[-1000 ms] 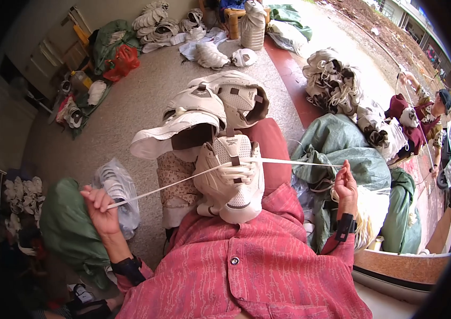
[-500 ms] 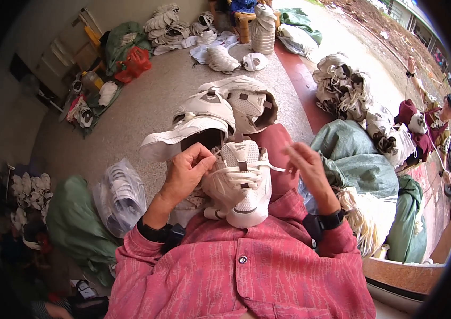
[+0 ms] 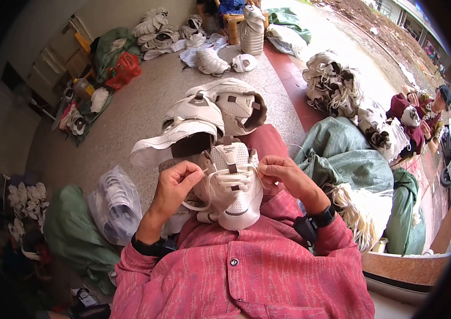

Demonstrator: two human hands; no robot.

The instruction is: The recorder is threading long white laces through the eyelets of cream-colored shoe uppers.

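Two hands, our left hand (image 3: 180, 183) at nine o'clock and our right hand (image 3: 285, 174) at three, each with a narrow grip, pinch one flat white lace (image 3: 223, 171) on one off-white mesh shoe upper (image 3: 244, 199) in our lap (image 3: 281, 210). We would best draw both sides evenly, untwisted. Toward twelve, we count at least three more off-white uppers (image 3: 196, 109).

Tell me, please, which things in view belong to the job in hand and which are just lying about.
In the job:
white shoe in the lap
white lace threaded through it, at the left fingers and right fingers
probably the bundle of pale strands

Lying about, it seems:
red bag
yellowish bottle
green sack at left
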